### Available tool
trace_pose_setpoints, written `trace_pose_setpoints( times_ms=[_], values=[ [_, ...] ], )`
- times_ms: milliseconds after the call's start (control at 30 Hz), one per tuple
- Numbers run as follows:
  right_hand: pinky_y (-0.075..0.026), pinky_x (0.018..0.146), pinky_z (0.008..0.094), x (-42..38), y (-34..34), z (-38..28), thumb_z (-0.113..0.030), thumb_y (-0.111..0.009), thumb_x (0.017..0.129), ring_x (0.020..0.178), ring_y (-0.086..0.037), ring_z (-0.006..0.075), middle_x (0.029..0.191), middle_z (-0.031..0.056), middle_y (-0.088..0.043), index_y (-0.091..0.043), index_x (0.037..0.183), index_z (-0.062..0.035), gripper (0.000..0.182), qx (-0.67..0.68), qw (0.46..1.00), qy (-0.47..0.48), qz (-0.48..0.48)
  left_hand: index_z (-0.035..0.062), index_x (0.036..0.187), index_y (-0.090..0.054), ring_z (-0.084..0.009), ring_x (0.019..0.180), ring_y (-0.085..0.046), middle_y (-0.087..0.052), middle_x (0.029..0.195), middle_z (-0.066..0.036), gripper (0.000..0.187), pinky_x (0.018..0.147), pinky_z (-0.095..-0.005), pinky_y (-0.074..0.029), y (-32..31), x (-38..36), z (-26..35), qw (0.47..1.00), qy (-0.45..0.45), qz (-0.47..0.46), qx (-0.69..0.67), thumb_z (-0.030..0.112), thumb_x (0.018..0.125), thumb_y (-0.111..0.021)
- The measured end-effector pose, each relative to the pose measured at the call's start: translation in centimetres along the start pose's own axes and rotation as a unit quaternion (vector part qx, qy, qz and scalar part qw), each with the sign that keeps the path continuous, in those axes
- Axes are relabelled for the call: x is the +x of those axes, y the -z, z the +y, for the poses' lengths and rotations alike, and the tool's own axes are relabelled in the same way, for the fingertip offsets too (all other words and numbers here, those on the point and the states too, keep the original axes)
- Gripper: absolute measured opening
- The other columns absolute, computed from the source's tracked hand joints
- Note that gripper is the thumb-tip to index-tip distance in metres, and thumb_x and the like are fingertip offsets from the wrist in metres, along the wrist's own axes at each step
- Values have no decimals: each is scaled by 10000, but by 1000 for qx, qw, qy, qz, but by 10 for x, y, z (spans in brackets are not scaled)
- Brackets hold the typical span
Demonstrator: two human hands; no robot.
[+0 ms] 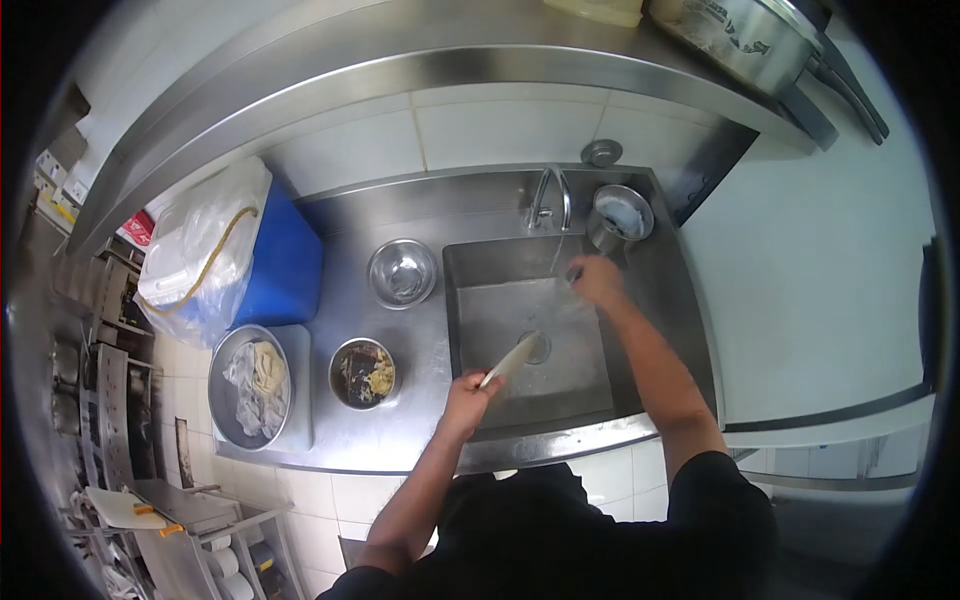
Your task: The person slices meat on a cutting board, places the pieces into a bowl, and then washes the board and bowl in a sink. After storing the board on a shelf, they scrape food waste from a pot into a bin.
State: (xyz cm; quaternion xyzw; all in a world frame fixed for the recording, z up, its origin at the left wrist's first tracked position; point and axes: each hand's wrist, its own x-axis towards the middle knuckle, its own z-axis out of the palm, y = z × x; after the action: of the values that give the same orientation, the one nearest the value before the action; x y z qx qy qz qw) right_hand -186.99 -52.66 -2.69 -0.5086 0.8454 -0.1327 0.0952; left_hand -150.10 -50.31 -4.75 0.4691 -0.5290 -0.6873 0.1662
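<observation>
My left hand [466,403] grips a white plate [509,362], seen nearly edge-on and tilted over the front of the sink basin [480,315]. Below the faucet [548,200], my right hand [598,280] is closed around something small and dark, too small to make out. A thin stream of water falls from the spout beside that hand. Behind it, in the back right corner, a metal pot [600,236] holds something whitish. The drain [537,347] shows just past the plate's far end.
On the left counter stand a shiny metal bowl [402,274] and a pot with yellowish food residue [352,385]. Farther left are a basin with plastic and cloth [226,400] and a blue cooler [290,255]. A steel shelf [450,68] runs overhead, bearing a large pot [760,50].
</observation>
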Motion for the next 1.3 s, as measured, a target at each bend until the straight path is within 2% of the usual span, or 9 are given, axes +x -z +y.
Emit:
trace_pose_setpoints(
  times_ms=[100,233,400,533,667,833,967,1067,1300],
  values=[
    [-572,849,466,48,25,27,-229,-770,747,977,-725,344,995,114,-758,-750,1121,-220,374,-103,993,17,59,-34,1062,-764,-202,1082,-648,-675,1233,-114,330,929,-305,-492,-6,2,5,999,2,-2,33,281,966,-748],
    [-557,939,472,125,56,33,-207,-736,806,1141,-681,336,1195,105,-727,-723,1221,-212,414,-28,999,-11,-11,-31,973,-771,-246,1158,-639,-667,1280,-136,334,987,-337,-480,-15,0,13,996,-6,25,80,302,963,-751],
    [-557,932,464,190,55,44,-197,-741,810,1142,-681,340,1183,107,-735,-724,1216,-214,407,32,999,23,-14,-27,909,-764,-270,1205,-624,-658,1319,-153,339,1016,-356,-468,-28,-7,17,996,2,65,62,307,966,-745],
    [-553,947,462,218,39,64,-185,-741,823,1156,-676,338,1201,106,-731,-716,1242,-216,421,28,998,20,-48,-18,965,-780,-257,1228,-614,-651,1338,-154,328,1026,-353,-464,-36,-13,23,993,11,95,64,305,980,-727],
    [-551,948,447,220,24,84,-131,-739,799,1109,-687,351,1194,116,-728,-687,1271,-159,475,12,999,29,44,-4,1094,-777,-229,1184,-636,-658,1332,-147,313,998,-336,-483,-44,-18,42,990,44,112,67,284,995,-705],
    [-540,964,444,136,45,78,-119,-706,876,1127,-678,353,1269,127,-689,-654,1326,-137,454,78,972,51,217,-9,1198,-736,-185,1009,-680,-745,1107,-136,353,915,-323,-522,-52,-33,77,985,-10,98,140,281,999,-697],
    [-509,1017,429,8,43,82,-201,-700,933,1206,-639,320,1354,131,-644,-632,1362,-135,440,162,986,25,-14,-5,1144,-746,-153,868,-674,-750,896,-121,372,813,-318,-528,-46,-27,80,979,-65,70,182,334,1001,-694],
    [-523,988,428,-81,26,81,-214,-697,938,1146,-670,334,1319,151,-661,-644,1338,-110,416,185,982,-4,-35,-11,1074,-752,-119,792,-626,-728,834,-87,378,755,-314,-512,-44,-31,107,962,-92,93,238,356,1013,-681],
    [-552,896,418,-235,63,61,-273,-685,942,953,-704,316,1210,182,-701,-678,1290,-80,398,195,974,-76,83,-51,925,-718,-87,715,-547,-654,716,-61,453,656,-321,-472,-40,-67,127,949,-264,121,126,382,1038,-647]
  ],
)
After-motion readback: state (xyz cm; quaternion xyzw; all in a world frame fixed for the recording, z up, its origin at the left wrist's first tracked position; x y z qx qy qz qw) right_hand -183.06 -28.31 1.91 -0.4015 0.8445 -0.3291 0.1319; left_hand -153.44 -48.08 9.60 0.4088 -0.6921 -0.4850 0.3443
